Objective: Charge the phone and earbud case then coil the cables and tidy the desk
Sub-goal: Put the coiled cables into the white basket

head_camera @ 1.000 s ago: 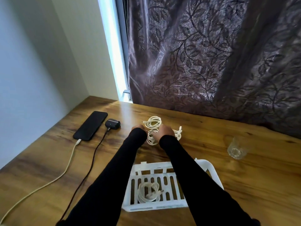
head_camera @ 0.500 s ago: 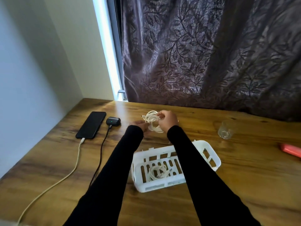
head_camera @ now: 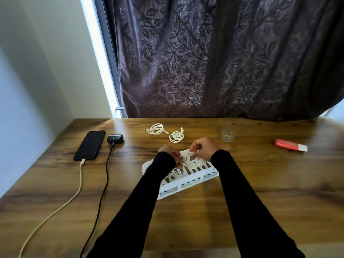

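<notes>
Fingers of both hands pinch a coiled white cable (head_camera: 192, 161) held just above a white slotted basket (head_camera: 193, 180) near the middle of the wooden table (head_camera: 260, 192). The left hand (head_camera: 170, 152) grips the coil's near-left side; the right hand (head_camera: 203, 148) nips its top edge with curled fingers. A second white coil (head_camera: 170, 178) already lies inside the basket, partly hidden by the left sleeve.

The cable looks light, thin and springy, so loops will likely spread unless held where strands cross. Holding the bundle on opposite sides, as here, seems the safest way to lower it in.

Beyond the hands, two more coiled white cables (head_camera: 156, 129) (head_camera: 176, 135) rest on the table. To the left, a black phone (head_camera: 90, 145) lies face up with a pale charging cable (head_camera: 78, 185) plugged in, beside a dark earbud case (head_camera: 115, 138) on a black cable (head_camera: 104, 183). A drinking glass (head_camera: 227, 134) and a red and white object (head_camera: 289, 145) sit to the right. Open table surrounds the basket; the basket's low walls are the only nearby edges.
</notes>
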